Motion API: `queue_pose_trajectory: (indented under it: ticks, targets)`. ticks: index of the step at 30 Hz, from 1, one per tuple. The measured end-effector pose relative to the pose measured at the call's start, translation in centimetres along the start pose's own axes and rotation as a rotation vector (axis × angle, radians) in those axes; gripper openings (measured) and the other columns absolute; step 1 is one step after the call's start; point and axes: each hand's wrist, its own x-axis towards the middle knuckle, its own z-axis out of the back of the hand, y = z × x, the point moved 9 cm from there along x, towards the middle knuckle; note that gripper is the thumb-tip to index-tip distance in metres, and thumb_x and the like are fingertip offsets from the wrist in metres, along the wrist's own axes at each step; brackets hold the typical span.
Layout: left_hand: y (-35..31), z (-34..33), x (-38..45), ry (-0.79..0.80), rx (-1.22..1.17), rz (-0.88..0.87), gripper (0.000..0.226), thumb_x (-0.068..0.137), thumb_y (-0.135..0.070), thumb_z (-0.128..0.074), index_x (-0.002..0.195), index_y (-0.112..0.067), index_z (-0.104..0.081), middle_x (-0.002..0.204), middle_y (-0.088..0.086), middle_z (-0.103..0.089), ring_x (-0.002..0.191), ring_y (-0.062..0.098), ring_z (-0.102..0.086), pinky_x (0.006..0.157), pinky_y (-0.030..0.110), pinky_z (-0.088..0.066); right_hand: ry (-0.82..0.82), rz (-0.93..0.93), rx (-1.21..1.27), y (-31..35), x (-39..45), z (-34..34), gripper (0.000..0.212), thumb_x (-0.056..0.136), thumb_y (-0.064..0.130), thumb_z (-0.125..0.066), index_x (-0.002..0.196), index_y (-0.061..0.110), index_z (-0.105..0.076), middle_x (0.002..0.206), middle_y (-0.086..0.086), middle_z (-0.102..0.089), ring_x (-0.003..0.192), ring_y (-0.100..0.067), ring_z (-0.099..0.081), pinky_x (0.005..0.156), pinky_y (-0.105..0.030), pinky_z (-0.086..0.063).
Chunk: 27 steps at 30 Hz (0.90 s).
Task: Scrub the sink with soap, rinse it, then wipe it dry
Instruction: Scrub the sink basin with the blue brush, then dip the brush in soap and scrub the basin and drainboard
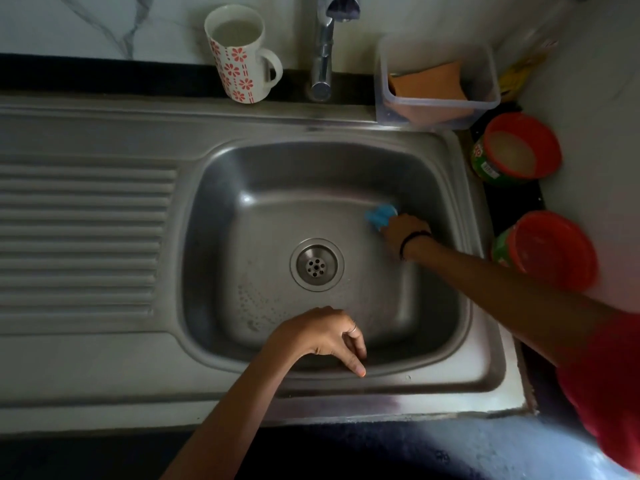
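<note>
The right hand grips one blue scrubber against the far right wall of the sink. The left hand hangs relaxed, holding nothing, over the near rim. Right of the right arm stand two red-rimmed tubs; beyond the hands, one mug.

Dim kitchen corner with marble-look walls

A white, grey-veined marble-look back wall meets a plain pale side wall at the right; a black stone tabletop runs beneath, and a dark speckled floor shows below in low light.
</note>
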Motion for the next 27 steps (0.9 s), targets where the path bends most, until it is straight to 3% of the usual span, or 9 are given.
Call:
queue_pose_trajectory:
  ticks: [4, 6, 9, 12, 14, 17, 20, 22, 27]
  targets:
    - [0.0, 0.1, 0.1, -0.003, 0.014, 0.003, 0.032, 0.071, -0.033, -0.078, 0.100, -0.022, -0.070, 0.100, -0.003, -0.069, 0.093, 0.008, -0.061, 0.084, 0.022, -0.045, -0.106, -0.117, 0.134, -0.6, -0.1, 2.0, 0.047, 0.100, 0.033, -0.037, 0.143, 0.015, -0.035, 0.145, -0.012, -0.040, 0.128, -0.028, -0.044, 0.105, -0.032, -0.032]
    - [0.2, 0.1, 0.1, -0.007, 0.011, 0.009, 0.031, 0.071, -0.034, -0.078, 0.099, -0.023, -0.070, 0.100, -0.004, -0.069, 0.095, 0.008, -0.061, 0.085, 0.022, -0.045, -0.031, -0.100, 0.105, -0.3, -2.5, -0.3, 0.043, 0.100, 0.020, -0.035, 0.143, 0.014, -0.035, 0.150, -0.009, -0.032, 0.135, -0.025, -0.036, 0.109, -0.029, -0.023]
    - [0.0, 0.0, 0.1, 0.014, 0.025, 0.015, 0.033, 0.071, -0.033, -0.078, 0.101, -0.022, -0.069, 0.101, -0.003, -0.069, 0.096, 0.008, -0.061, 0.086, 0.022, -0.045, 0.076, -0.192, 0.012, -1.7, -6.7, -5.0, 0.039, 0.097, 0.018, -0.037, 0.134, 0.004, -0.044, 0.138, -0.017, -0.046, 0.126, -0.032, -0.046, 0.104, -0.039, -0.036]
    - [-0.5, -0.1, 0.4, 0.065, 0.070, 0.020, 0.033, 0.073, -0.030, -0.077, 0.103, -0.018, -0.069, 0.104, 0.001, -0.069, 0.095, 0.010, -0.060, 0.083, 0.021, -0.043, 0.264, -0.029, 0.150, -0.6, -9.5, -8.3, 0.047, 0.098, 0.016, -0.036, 0.145, 0.019, -0.031, 0.151, -0.001, -0.028, 0.139, -0.021, -0.028, 0.115, -0.030, -0.022]
    - [-1.0, -0.2, 0.6, 0.118, 0.118, 0.019, 0.033, 0.075, -0.027, -0.075, 0.105, -0.017, -0.067, 0.108, 0.002, -0.067, 0.095, 0.010, -0.058, 0.082, 0.021, -0.042, 0.262, -0.062, 0.221, -0.8, -10.5, -6.8, 0.044, 0.098, 0.024, -0.042, 0.141, 0.012, -0.038, 0.138, 0.000, -0.044, 0.131, -0.022, -0.041, 0.100, -0.025, -0.035]
    - [-1.5, 1.0, 1.2, 0.134, 0.138, 0.039, 0.033, 0.082, -0.021, -0.069, 0.114, -0.015, -0.063, 0.114, 0.005, -0.065, 0.096, 0.010, -0.057, 0.081, 0.019, -0.041, 0.108, -0.172, 0.411, -2.0, -11.0, -1.7, 0.039, 0.092, 0.042, -0.052, 0.099, 0.005, -0.062, 0.073, -0.002, -0.056, 0.071, -0.017, -0.058, 0.052, -0.020, -0.036]
    - [-3.3, 5.0, 2.2, -0.040, 0.127, 0.017, 0.029, 0.085, -0.018, -0.064, 0.114, -0.012, -0.063, 0.113, 0.006, -0.066, 0.100, 0.013, -0.061, 0.086, 0.023, -0.043, -0.112, -0.141, 0.594, -2.7, -12.3, 5.7, 0.041, 0.090, 0.041, -0.055, 0.059, 0.014, -0.054, 0.052, 0.001, -0.048, 0.050, -0.011, -0.046, 0.052, -0.024, -0.034]
    - [-5.2, 8.2, 2.9, -0.181, 0.148, -0.029, 0.027, 0.087, -0.018, -0.063, 0.113, -0.012, -0.065, 0.111, 0.004, -0.068, 0.099, 0.011, -0.062, 0.084, 0.020, -0.043, -0.287, -0.115, 0.683, -3.8, -13.4, 10.9, 0.041, 0.090, 0.038, -0.056, 0.060, 0.011, -0.059, 0.055, -0.003, -0.053, 0.054, -0.016, -0.049, 0.056, -0.026, -0.036]
    - [-12.2, 14.4, 6.1, -0.418, 0.030, -0.191, 0.031, 0.087, -0.008, -0.062, 0.117, -0.003, -0.062, 0.117, 0.013, -0.064, 0.111, 0.022, -0.060, 0.090, 0.019, -0.042, -0.733, -0.153, 0.645, -9.3, -15.3, 20.0, 0.035, 0.091, 0.034, -0.055, 0.101, 0.001, -0.064, 0.083, -0.014, -0.064, 0.076, -0.027, -0.060, 0.058, -0.023, -0.035]
